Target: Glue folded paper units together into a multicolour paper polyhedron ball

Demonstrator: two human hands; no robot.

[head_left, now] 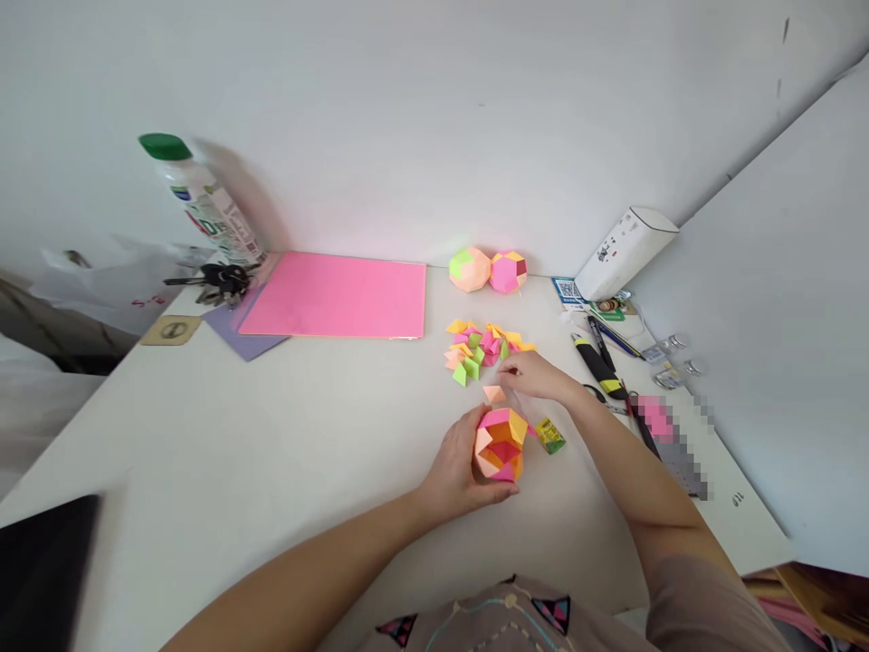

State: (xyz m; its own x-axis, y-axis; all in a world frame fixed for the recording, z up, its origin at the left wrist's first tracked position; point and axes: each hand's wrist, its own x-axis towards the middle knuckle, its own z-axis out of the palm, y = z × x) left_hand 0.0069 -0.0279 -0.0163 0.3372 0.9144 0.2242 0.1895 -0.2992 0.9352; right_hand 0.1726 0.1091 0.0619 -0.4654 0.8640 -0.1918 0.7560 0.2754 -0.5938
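My left hand point(456, 466) is wrapped round a hollow folded-paper ball point(503, 417) in pink, orange and peach, whose open side faces up and shows its inside. Farther back, my right hand point(533, 373) is at the near right edge of a pile of small folded paper pieces point(468, 344) in green, pink, orange and peach. Its fingers are drawn together; what lies between them, if anything, is hidden. A single peach paper piece point(494, 394) lies between the ball and my right fingertips. Right of the ball sits a small yellow-green packet point(549, 436).
Two finished-looking paper balls point(470, 270) rest against the wall. A pink sheet point(339, 297) lies at the back left, near keys point(227, 279) and a green-capped bottle point(210, 208). On the right are a utility knife point(598, 365), pens and a white box point(625, 254). A black object point(44, 570) is front left.
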